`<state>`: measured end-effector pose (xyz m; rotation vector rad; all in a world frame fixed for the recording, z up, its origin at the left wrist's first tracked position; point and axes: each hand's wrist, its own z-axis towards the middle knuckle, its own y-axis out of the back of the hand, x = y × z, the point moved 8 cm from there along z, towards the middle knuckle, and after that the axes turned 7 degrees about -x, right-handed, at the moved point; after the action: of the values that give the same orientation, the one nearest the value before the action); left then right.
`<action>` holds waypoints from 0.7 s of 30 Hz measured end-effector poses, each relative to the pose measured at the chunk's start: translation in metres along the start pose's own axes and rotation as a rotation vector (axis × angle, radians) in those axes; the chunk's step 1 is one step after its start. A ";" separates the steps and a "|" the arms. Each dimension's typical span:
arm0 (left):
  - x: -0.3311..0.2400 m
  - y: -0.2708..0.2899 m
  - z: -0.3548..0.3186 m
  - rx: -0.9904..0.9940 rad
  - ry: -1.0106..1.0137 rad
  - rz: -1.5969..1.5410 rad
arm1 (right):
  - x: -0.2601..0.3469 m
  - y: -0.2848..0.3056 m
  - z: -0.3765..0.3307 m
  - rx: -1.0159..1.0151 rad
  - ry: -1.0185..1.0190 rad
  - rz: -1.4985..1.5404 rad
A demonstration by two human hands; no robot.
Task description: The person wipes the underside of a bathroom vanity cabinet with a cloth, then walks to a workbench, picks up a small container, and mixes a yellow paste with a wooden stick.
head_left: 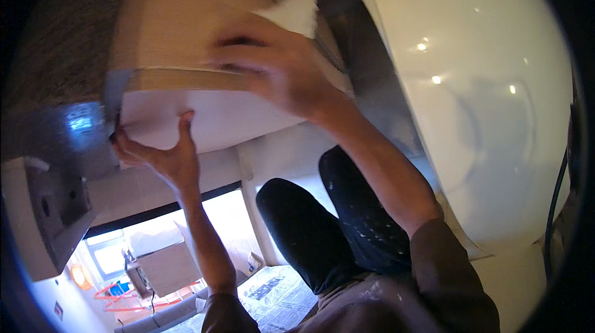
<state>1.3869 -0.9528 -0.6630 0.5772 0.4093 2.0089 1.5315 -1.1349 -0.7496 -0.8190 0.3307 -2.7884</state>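
The brown-and-white box [170, 23] sits above your knees [297, 227], left of the glossy white casing [477, 116]; your left hand [164, 159], fingers spread, touches its lower left corner; your right hand [284, 67], blurred, is at its near edge, grasp undeterminable.

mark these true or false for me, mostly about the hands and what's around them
1. The left hand is at the pale face of the brown box-shaped piece, thumb and fingers spread. True.
2. The right hand looks perfectly sharp. False: it is blurred.
3. A glossy white surface curves along the right side. True.
4. The trousers are bright red. False: they are dark, with pale specks.
5. The black cable is near the picture's right edge. True.
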 end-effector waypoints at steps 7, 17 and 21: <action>0.008 -0.004 0.002 -0.077 -0.052 -0.010 | -0.104 0.147 -0.225 -0.052 -0.981 -0.276; 0.005 -0.007 0.004 -0.079 0.014 0.003 | -0.205 0.173 -0.350 0.005 -1.375 -0.476; 0.010 -0.006 0.005 -0.091 -0.021 0.003 | -0.238 0.139 -0.339 0.131 -1.398 -0.399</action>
<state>1.3901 -0.9409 -0.6595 0.5424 0.3027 2.0114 1.5593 -1.1513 -1.1850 -2.6032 -0.2920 -1.7476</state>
